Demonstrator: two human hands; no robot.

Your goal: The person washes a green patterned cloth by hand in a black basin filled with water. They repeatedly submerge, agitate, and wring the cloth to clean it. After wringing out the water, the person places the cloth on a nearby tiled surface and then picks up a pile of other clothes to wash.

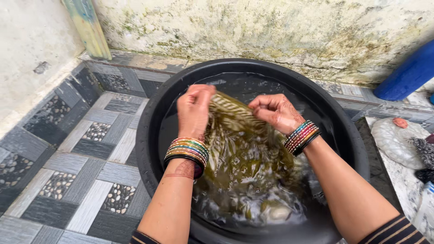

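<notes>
Olive cloth hangs half in the water of the black tub, centre of the frame. Left hand and right hand both pinch its top edge tight. It looks like rubbing; the next move needs the folds pressed together.

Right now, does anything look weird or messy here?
Nothing is spilled or broken. Both hands, left hand and right hand, grip the wet olive cloth over the black tub. Only the wall looks odd: stained, greenish patches.
</notes>
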